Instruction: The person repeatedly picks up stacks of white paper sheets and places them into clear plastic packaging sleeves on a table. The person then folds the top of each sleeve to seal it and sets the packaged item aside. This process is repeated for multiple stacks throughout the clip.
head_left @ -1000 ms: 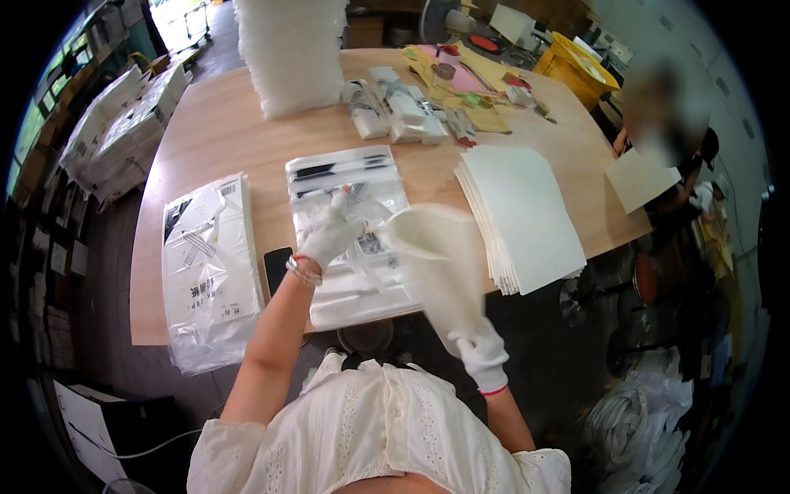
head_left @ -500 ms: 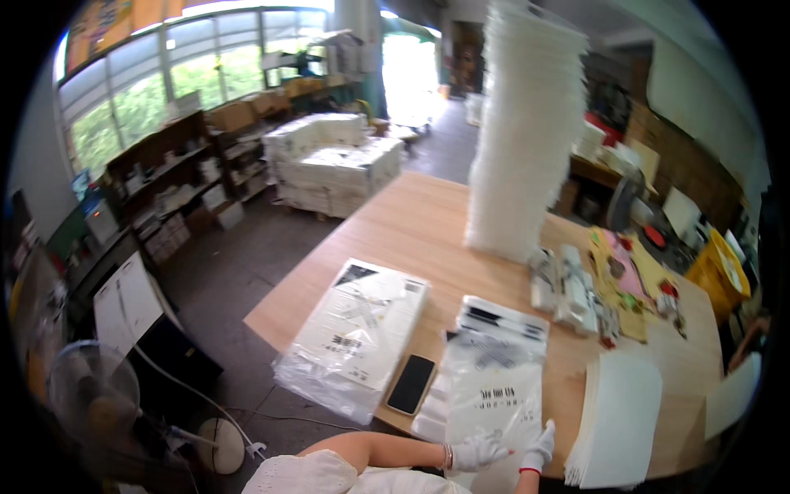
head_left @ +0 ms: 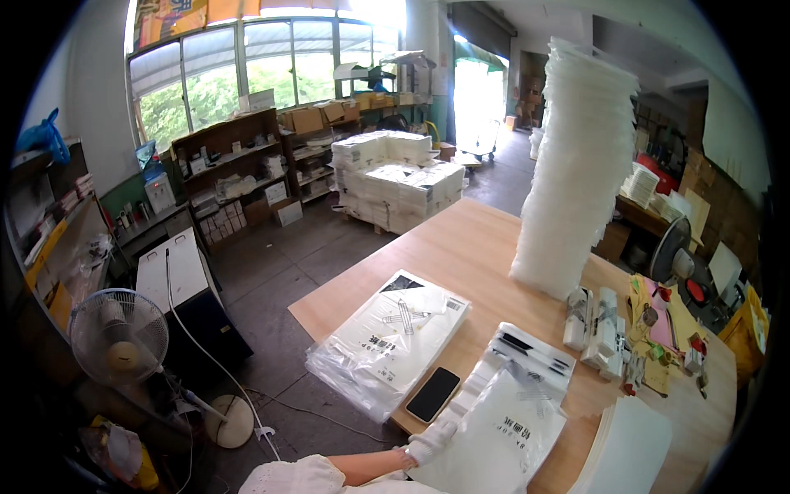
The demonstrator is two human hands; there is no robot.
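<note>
My left hand (head_left: pixel 432 443), in a white glove, is at the left edge of a clear printed plastic bag (head_left: pixel 512 428). Its fingers are bent and pressed together on that edge. White paper shows under the clear film. The bag lies on a stack of similar printed bags (head_left: pixel 535 362), whose dark-barred ends stick out beyond it. My right hand is out of view. A black-screened phone (head_left: pixel 434 394) lies just left of the bags. Farther left is a pile of filled, plastic-wrapped paper packs (head_left: pixel 395 329).
Loose white sheets (head_left: pixel 627 449) lie at the right on the wooden table (head_left: pixel 461 247). A tall white stack (head_left: pixel 573 173) rises at the back. Small wrapped bundles (head_left: pixel 605 333) and a cluttered cloth (head_left: pixel 658 317) sit at the right. A fan (head_left: pixel 119 337) stands on the left.
The view has swung, so the scene sits farther right and the right hand has left the picture. The left hand has moved to the bag's left edge. The bag now lies tilted.
</note>
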